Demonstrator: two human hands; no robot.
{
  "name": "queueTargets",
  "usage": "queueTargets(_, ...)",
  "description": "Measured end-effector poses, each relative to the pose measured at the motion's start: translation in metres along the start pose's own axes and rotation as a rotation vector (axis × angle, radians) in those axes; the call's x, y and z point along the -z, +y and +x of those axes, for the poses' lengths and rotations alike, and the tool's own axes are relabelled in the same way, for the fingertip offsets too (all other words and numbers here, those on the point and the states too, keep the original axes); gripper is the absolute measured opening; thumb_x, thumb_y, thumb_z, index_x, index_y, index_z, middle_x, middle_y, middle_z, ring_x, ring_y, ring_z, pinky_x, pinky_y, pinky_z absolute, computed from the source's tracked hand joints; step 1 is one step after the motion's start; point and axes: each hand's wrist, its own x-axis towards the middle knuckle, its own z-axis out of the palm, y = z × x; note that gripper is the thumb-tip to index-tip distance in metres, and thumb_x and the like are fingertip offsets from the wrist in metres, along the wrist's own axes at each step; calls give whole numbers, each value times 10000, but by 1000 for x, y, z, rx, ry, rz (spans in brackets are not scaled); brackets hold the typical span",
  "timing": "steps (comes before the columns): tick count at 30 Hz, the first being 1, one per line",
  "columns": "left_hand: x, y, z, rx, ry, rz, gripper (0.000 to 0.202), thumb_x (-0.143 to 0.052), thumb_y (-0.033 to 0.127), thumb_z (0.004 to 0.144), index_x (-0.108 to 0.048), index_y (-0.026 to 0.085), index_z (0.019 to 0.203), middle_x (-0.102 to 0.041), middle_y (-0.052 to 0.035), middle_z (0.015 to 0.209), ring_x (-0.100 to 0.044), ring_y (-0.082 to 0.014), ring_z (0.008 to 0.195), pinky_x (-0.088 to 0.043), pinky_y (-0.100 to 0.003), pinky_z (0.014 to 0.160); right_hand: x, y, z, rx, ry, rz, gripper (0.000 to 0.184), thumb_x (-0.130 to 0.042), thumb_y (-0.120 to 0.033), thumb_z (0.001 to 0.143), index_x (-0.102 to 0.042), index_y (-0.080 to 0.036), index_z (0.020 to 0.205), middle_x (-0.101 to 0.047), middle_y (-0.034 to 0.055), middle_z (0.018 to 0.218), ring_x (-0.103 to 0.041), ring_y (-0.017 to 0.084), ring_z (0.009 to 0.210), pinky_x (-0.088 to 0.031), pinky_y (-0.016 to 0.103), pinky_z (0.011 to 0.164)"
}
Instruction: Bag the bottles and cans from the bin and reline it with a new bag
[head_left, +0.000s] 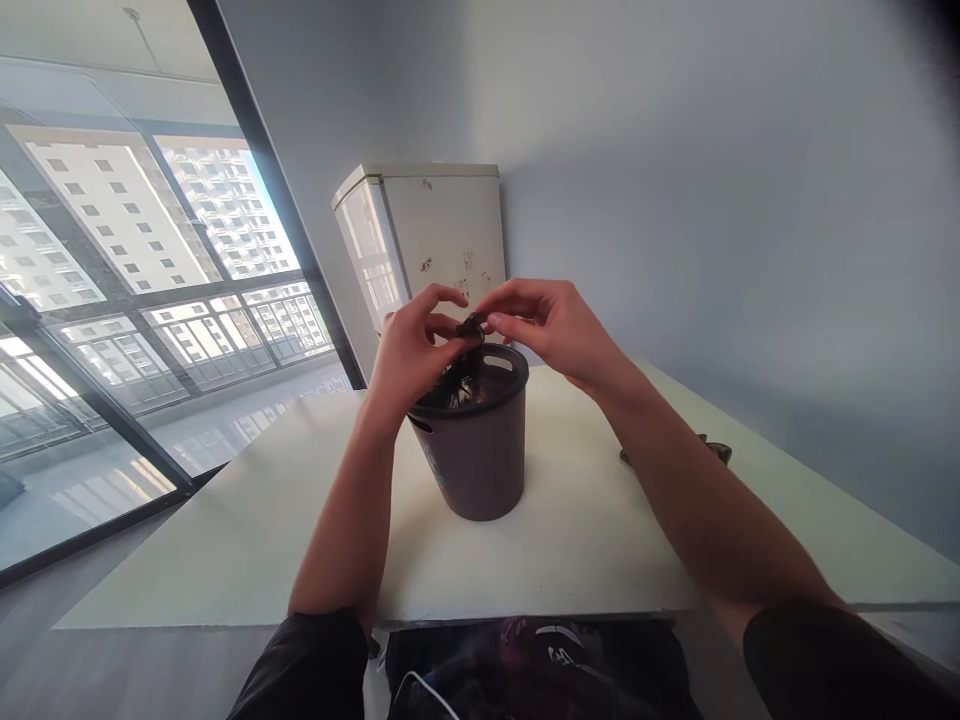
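A dark grey-brown waste bin [484, 455] stands upright on the pale table. Inside it lies a shiny black plastic bag [466, 388], its gathered top drawn up above the rim. My left hand [420, 345] is over the bin's left side, thumb and fingers pinching the bag's gathered top. From the right, my right hand [551, 318] pinches the end of the same black plastic between thumb and forefinger. Both hands' fingertips nearly meet above the bin. The rest of the bag's contents are hidden by the bin wall and my left hand.
The pale table [585, 540] extends on both sides of the bin. A small dark object [718, 452] lies partly behind my right forearm. Beyond the table stands a white, rust-spotted refrigerator [446, 225]. Large glass doors [150, 300] are at left, a plain wall at right.
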Motion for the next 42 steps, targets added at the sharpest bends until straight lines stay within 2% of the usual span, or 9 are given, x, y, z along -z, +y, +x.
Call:
queueTargets(4,-2,-2,1,-29,65,37,261,-819,231,825,-689,255,1051,-772,16,812,-732,-168,780,-555,-314,791,-1,2,-1,35,46,-63,210,-713,-350,923,-747,-241,1099,-779,71,1059,-715,239,1009,-570,376,837)
queueTargets(7,-3,-5,2,-61,126,49,269,-828,243,821,-678,264,1044,-767,30,803,-733,-166,759,-575,-316,779,0,13,1,-53,89,-205,288,-703,-301,896,-731,-239,1176,-748,53,976,-665,206,856,-524,345,741)
queueTargets(10,-4,-8,3,-108,183,57,273,-841,243,815,-671,278,1026,-762,49,795,-740,-166,743,-589,-320,761,-4,24,4,-175,-51,-275,324,-720,-263,852,-743,-228,1173,-709,22,867,-594,173,717,-459,321,660)
queueTargets(13,-4,-5,1,-154,215,61,274,-848,235,810,-671,285,1014,-774,53,831,-758,-171,780,-601,-331,785,-12,29,5,-195,-220,-265,207,-727,-240,823,-743,-209,1027,-707,12,834,-613,178,743,-441,311,664)
queueTargets(17,0,4,-3,-199,227,37,275,-847,220,812,-674,292,1014,-771,54,829,-758,-175,779,-612,-347,785,-17,27,5,-167,-313,-187,117,-708,-295,865,-716,-198,930,-722,12,852,-645,194,810,-442,317,718)
queueTargets(21,5,9,-6,-214,246,-13,293,-857,180,796,-673,279,1002,-762,46,839,-761,-172,777,-609,-336,761,-12,23,3,-173,-391,-89,168,-641,-316,924,-695,-191,825,-690,-4,812,-633,182,796,-433,321,733)
queueTargets(33,4,7,-5,-271,284,-142,288,-887,187,783,-670,258,958,-740,23,883,-791,-191,822,-618,-329,730,-3,11,2,-146,-558,83,238,-768,-326,922,-802,-277,1152,-821,18,1139,-748,246,1109,-568,395,1008)
queueTargets(38,5,4,-4,-290,262,-206,318,-910,277,811,-653,272,999,-727,23,879,-797,-203,854,-624,-347,767,2,11,2,-89,-527,70,282,-758,-321,936,-802,-249,1205,-828,36,1092,-757,266,1092,-581,432,1023)
queueTargets(42,9,7,-4,-383,249,-261,401,-906,389,845,-616,298,1106,-769,-9,1013,-791,-243,1015,-611,-406,853,2,10,1,34,-451,99,384,-773,-330,926,-776,-253,1302,-808,43,1199,-735,290,1185,-560,461,1096)
